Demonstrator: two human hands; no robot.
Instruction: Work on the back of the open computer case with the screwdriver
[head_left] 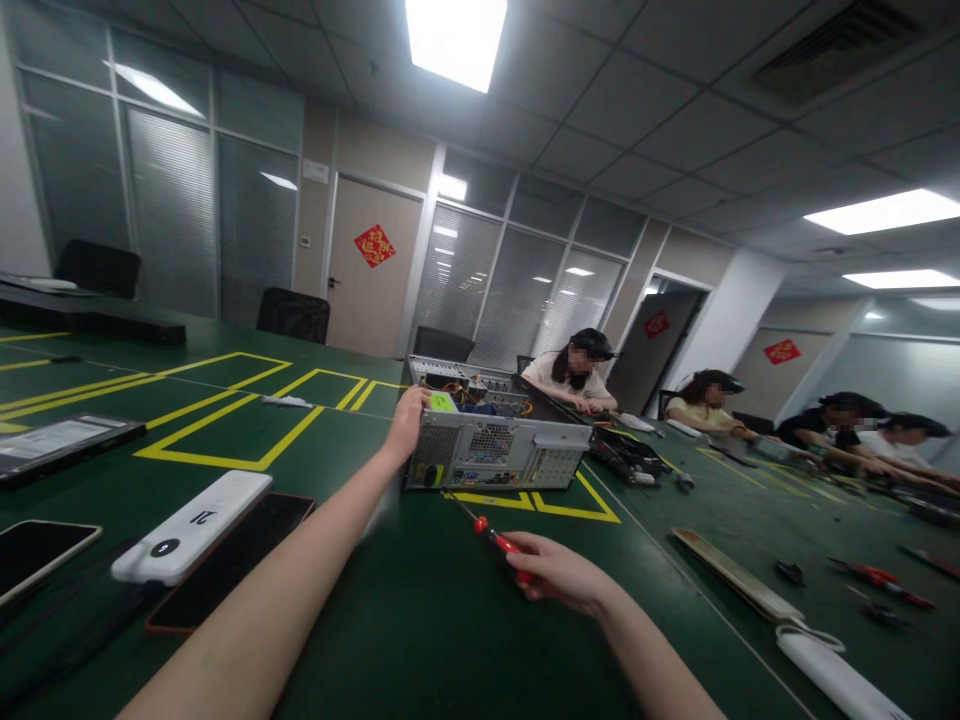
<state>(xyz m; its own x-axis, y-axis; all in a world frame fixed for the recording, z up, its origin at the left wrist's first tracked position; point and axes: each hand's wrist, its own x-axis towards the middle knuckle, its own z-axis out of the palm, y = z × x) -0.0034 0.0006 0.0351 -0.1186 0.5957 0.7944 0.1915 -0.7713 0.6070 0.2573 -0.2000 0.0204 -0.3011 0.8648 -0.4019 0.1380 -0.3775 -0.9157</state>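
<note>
An open grey computer case lies on its side on the green table, inside a yellow-taped box, its rear panel toward me and cables showing on top. My left hand grips the case's top left corner, fingers curled over the edge. My right hand lies on the table nearer me, closed around the red handle of a screwdriver. Its thin shaft points up-left toward the case's lower edge.
At left lie a white device marked with numbers, phones and a dark tablet. At right are a long flat strip, a white device and red-handled tools. Several other people work along the far right side.
</note>
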